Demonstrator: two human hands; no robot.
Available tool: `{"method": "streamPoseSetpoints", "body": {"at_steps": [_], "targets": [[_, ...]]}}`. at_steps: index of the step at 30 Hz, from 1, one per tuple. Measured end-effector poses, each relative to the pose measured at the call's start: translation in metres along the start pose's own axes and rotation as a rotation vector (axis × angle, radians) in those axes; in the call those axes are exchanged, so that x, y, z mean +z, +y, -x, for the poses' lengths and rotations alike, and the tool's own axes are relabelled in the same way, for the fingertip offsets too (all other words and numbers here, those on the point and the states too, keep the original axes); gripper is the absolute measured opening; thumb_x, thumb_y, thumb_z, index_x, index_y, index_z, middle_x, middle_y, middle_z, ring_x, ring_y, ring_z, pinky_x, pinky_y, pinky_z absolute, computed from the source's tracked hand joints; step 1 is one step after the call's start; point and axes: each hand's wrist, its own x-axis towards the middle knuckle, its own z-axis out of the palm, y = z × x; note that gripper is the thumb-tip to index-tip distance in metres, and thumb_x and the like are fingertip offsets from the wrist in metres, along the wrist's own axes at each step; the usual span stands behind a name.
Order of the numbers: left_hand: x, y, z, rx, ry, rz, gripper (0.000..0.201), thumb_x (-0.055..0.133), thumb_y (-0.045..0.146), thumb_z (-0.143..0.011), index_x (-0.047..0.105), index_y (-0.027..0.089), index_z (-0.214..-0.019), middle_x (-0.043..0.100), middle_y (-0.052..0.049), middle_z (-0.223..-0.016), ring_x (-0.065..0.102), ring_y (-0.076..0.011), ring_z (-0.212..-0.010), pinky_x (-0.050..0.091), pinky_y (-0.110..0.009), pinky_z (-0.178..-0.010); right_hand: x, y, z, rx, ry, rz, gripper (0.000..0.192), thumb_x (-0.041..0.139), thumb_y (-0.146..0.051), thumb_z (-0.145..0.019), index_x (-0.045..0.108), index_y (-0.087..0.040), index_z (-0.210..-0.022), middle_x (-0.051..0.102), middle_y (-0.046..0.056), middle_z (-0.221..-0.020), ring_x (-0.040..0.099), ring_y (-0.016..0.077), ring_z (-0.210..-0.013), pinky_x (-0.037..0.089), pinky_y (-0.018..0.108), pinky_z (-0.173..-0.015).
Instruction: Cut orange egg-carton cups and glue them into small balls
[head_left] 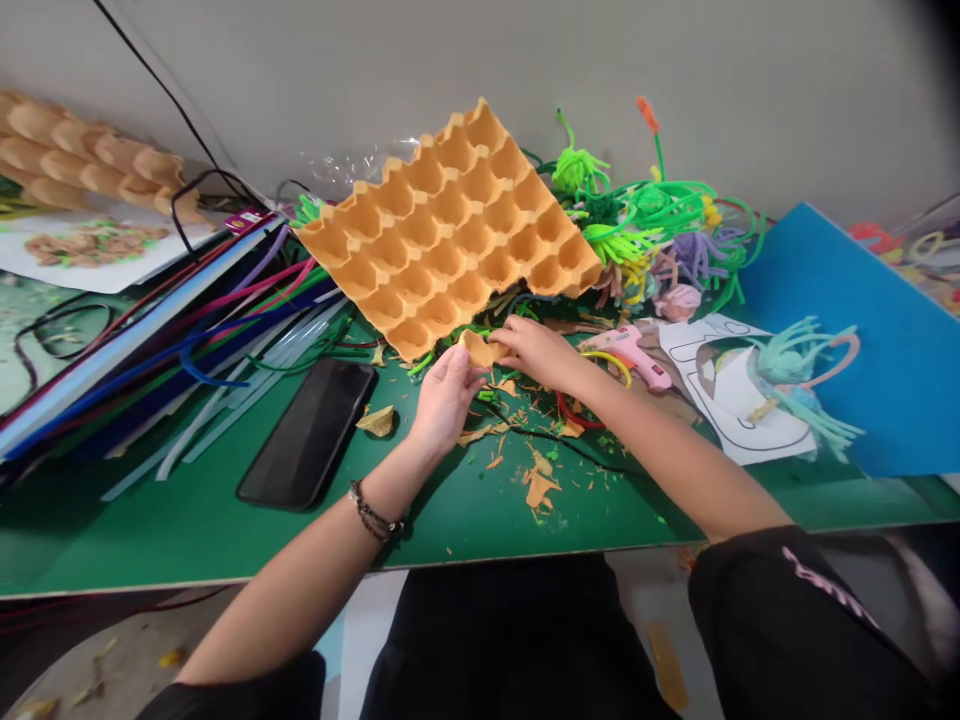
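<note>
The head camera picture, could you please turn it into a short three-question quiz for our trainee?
1. True or false: both hands pinch one small cardboard piece.
2. What lies on the green table beside the left hand: A phone, B scissors, C cup?
3. What colour is the glue gun beyond the right hand?
Key: 1 true; 2 A, the black phone; 3 pink.

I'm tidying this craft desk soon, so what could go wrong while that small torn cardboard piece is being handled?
The egg tray leans on the heap behind it, right above both hands; a nudge could tip it. The glue gun lies close to the right hand and might be bumped. Scraps may scatter toward the phone.
</note>
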Motion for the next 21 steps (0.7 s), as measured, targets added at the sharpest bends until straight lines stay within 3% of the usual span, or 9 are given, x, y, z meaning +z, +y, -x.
{"method": "streamPoseSetpoints", "body": {"at_steps": [3,6,8,11,15,21], "targets": [[0.000,-0.001,0.002,0.075,0.001,-0.143,0.031,0.069,0.044,-0.073,0.061,0.020,-0.091,0.062,0.003,-0.074,0.058,-0.0054,-0.066,0.045,-0.016,-0.061,-0.013,0.000,0.015,0.000,0.131,-0.161,0.027,0.059,-0.021,-0.084,0.057,-0.017,-0.111,0.055,0.009,-0.105,0.055,0.0188,-0.095,0.046,0.034,-0.086],[0.001,-0.004,0.006,0.098,-0.067,-0.172,0.037,0.071,0.039,-0.073,0.059,0.022,-0.104,0.065,0.001,-0.094,0.059,-0.0060,-0.074,0.047,-0.018,-0.069,-0.019,-0.005,0.037,0.028,0.270,-0.495,0.029,0.061,-0.029,-0.083,0.056,-0.021,-0.110,0.056,0.006,-0.109,0.056,0.0171,-0.098,0.049,0.034,-0.086],[0.003,-0.006,0.008,0.074,-0.126,-0.154,0.041,0.073,0.036,-0.071,0.058,0.022,-0.107,0.064,-0.001,-0.106,0.061,-0.0070,-0.080,0.049,-0.020,-0.074,-0.017,-0.009,0.051,0.055,0.274,-0.723,0.034,0.063,-0.032,-0.082,0.054,-0.022,-0.113,0.056,0.006,-0.115,0.055,0.0178,-0.104,0.050,0.035,-0.088],[0.005,-0.009,0.009,0.050,-0.216,-0.156,0.044,0.076,0.036,-0.068,0.058,0.021,-0.105,0.065,-0.003,-0.108,0.062,-0.0098,-0.088,0.049,-0.023,-0.081,-0.008,-0.015,0.062,0.031,0.227,-0.946,0.038,0.065,-0.034,-0.080,0.052,-0.022,-0.113,0.057,0.007,-0.116,0.057,0.0183,-0.106,0.051,0.037,-0.090],[0.005,-0.011,0.009,0.084,-0.283,-0.223,0.045,0.078,0.034,-0.066,0.058,0.021,-0.104,0.066,-0.005,-0.106,0.062,-0.0140,-0.094,0.051,-0.026,-0.084,0.001,-0.018,0.065,0.002,0.239,-0.989,0.036,0.066,-0.031,-0.080,0.053,-0.023,-0.112,0.056,0.006,-0.114,0.056,0.0180,-0.107,0.051,0.037,-0.092],[0.004,-0.010,0.010,0.118,-0.298,-0.279,0.041,0.076,0.032,-0.068,0.058,0.020,-0.103,0.065,-0.004,-0.104,0.062,-0.0128,-0.090,0.051,-0.027,-0.084,0.002,-0.018,0.068,-0.018,0.308,-0.951,0.032,0.065,-0.028,-0.081,0.053,-0.024,-0.110,0.052,0.005,-0.113,0.056,0.0163,-0.105,0.050,0.035,-0.092]]}}
